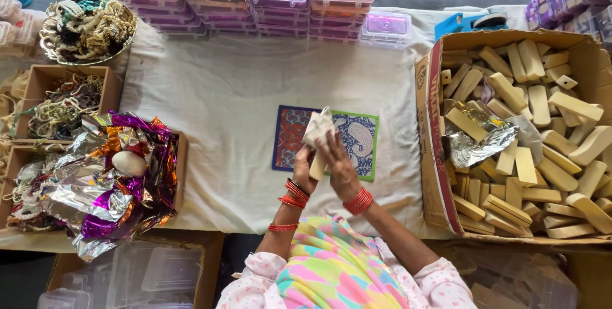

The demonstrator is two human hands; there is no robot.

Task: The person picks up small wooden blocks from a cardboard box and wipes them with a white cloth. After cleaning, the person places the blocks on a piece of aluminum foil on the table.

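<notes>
A pale wooden block (pixel 317 163), partly covered by a white wrapper (pixel 318 127), is gripped between the closed left hand (pixel 305 172) and right hand (pixel 339 167) above a patterned card (pixel 357 140) on the cloth-covered desk (pixel 223 92), beside a cardboard box (pixel 433 149) of similar blocks.

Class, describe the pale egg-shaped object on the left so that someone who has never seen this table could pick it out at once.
Start at the white cloth covering the table, then go to its left edge, where a heap of crinkled foil sheets in silver, purple and orange lies. The pale oval object sits on top of that heap. It alone is smooth, matte and cream-coloured among the shiny wrinkled foil.
</notes>
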